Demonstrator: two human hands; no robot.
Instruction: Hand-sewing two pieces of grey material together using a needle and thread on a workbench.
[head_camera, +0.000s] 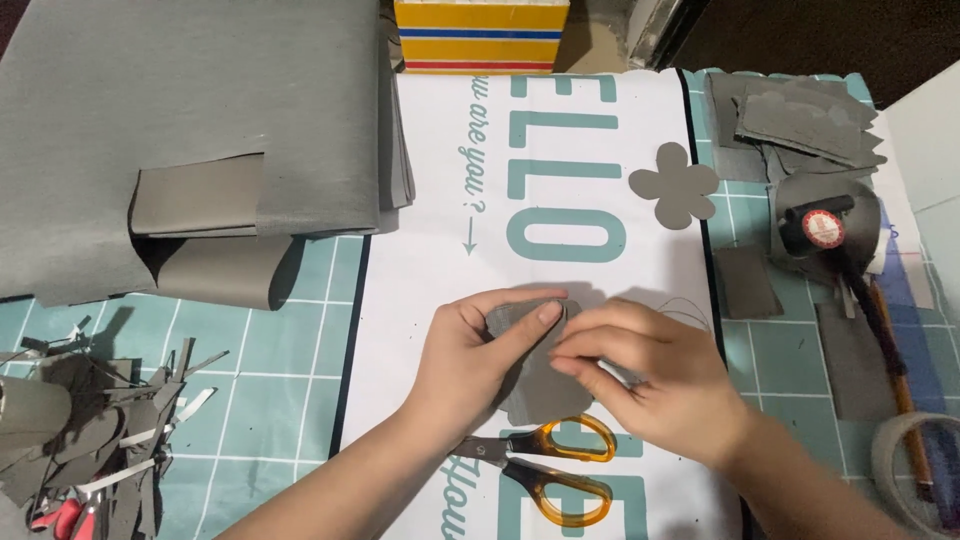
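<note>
My left hand (478, 355) and my right hand (655, 378) meet over a grey cut-out piece (540, 392) with a scalloped edge, lying on a white printed sheet (430, 300). The left thumb presses on the piece's top and the right fingers pinch its upper edge. Most of the piece is hidden under my fingers. Orange-handled scissors (555, 468) lie shut just below my hands, between my forearms. A finished grey flower shape (675, 186) rests farther up on the sheet.
A large folded grey sheet (190, 130) covers the upper left. Grey scrap strips (90, 430) pile at lower left. At right lie grey cut pieces (800, 115), a glue bottle with red cap (822, 230), a pencil (893, 370) and a tape roll (915, 465). A striped box (480, 35) sits at top.
</note>
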